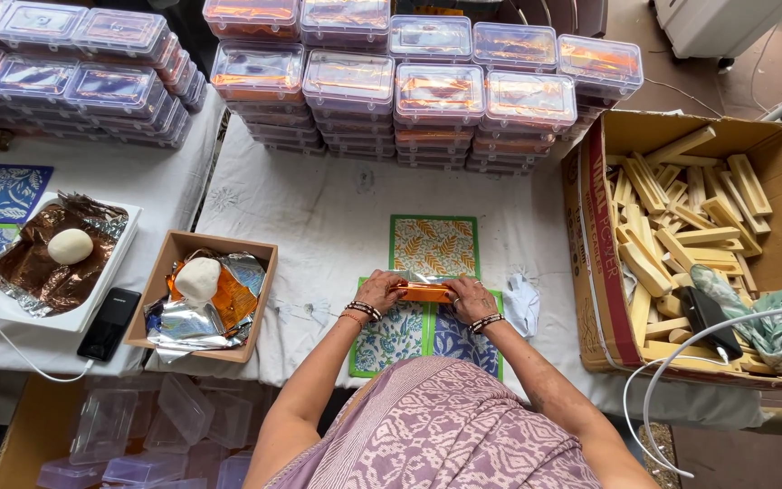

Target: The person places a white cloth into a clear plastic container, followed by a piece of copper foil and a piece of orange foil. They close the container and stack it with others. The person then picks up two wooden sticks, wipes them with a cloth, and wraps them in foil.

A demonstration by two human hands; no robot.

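On printed mats (433,244): orange bar (425,292) lying crosswise, L hand (380,292) & R hand (471,295) gripping ends.

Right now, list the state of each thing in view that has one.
Orange bar: held at both ends, lying on silver foil.
Left hand: gripping the bar.
Right hand: gripping the bar.
Lidded boxes: closed, stacked.
Carton: open, filled with wooden blocks.
Wooden tray: holds a white ball on crumpled foil.

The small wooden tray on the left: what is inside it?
Inside the wooden tray lie a white round lump and crumpled silver and orange foil wrappers. The wrappers cover the tray's bottom, so anything beneath them cannot be seen.
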